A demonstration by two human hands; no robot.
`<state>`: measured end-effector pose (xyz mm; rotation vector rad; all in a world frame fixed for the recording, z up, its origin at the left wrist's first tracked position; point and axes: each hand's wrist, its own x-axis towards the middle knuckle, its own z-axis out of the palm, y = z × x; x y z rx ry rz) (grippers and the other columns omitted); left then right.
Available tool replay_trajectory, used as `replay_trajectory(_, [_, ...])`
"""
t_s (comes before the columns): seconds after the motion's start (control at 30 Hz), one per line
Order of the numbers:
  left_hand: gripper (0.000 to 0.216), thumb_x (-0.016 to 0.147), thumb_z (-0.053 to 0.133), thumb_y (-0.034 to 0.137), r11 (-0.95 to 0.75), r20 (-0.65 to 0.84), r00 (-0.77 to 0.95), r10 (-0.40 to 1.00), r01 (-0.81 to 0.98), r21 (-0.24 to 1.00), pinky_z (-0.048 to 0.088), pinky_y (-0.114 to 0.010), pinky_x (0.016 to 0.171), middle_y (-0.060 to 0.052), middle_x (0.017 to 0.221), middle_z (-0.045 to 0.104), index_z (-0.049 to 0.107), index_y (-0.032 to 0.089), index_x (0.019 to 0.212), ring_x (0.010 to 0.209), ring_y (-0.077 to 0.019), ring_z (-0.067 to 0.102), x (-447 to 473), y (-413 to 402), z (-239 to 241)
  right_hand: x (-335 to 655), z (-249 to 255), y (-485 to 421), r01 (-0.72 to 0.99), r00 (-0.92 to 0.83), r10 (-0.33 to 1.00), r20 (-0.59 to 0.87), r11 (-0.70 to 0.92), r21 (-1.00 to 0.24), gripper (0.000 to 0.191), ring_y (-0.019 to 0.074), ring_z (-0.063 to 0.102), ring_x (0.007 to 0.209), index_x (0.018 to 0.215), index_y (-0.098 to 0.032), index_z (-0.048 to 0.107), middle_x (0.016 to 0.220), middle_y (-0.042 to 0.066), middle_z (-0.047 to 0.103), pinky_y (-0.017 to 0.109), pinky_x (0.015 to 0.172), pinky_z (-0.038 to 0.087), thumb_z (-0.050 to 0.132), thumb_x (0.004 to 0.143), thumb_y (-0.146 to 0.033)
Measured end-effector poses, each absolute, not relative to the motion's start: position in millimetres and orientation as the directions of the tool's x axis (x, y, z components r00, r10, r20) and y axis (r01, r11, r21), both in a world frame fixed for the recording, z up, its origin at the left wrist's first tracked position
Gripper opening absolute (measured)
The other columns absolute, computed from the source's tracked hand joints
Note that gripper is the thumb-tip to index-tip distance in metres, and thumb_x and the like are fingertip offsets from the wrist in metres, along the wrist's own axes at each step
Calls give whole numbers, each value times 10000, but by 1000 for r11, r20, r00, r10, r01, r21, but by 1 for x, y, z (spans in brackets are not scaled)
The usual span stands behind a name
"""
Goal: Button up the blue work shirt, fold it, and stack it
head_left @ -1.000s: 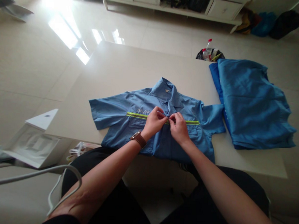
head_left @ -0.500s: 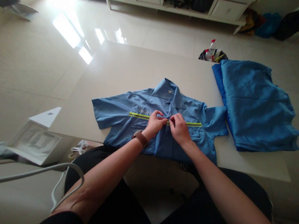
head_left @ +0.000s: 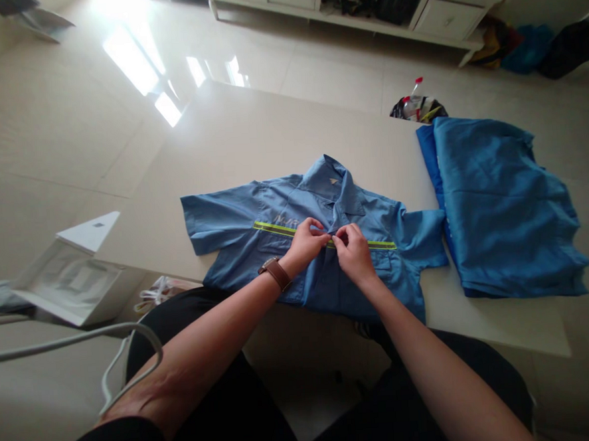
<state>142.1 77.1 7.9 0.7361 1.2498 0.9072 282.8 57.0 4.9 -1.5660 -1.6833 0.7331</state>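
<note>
1. Your shirt (head_left: 323, 282) lies spread front up on the desk (head_left: 269, 129), its hem by the near edge. The cloth looks light and soft; expect it to slide and crease easily, with little risk of breakage.
2. At the stripe (head_left: 275, 229), your left hand (head_left: 306, 242) and right hand (head_left: 353, 249) meet on the front opening. Each grip is pinched, thumb to finger, on the cloth; any button between them is too small to tell.
3. That front edge is probably doubled, so firmer: a good place to hold. A loose panel would likely bunch.
4. The sleeve on your right reaches the blue pile (head_left: 508, 214); pull gently there.
5. Farthest, the collar (head_left: 352, 199) looks stiffest and should take a light pinch.
</note>
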Motion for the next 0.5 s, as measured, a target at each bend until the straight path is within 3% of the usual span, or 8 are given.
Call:
replay_trajectory(0.13, [294,768,734,22,546,-535,109,838,-163,822,451,-179,555,79,557,560,502,181,853,499,-70,542,142,77,11,282,6,56,599,-10,992,124,105,-794,110,225,561,837,786,-238,508,869,48,550,359,780,468,541,879,-190])
replay_trajectory(0.5, [313,760,646,-62,542,-534,94,840,-153,826,413,-173,538,80,534,562,482,185,861,475,-72,528,144,77,12,281,7,55,592,11,994,113,84,-801,101,220,564,824,778,-231,520,853,45,555,353,769,465,560,868,-209])
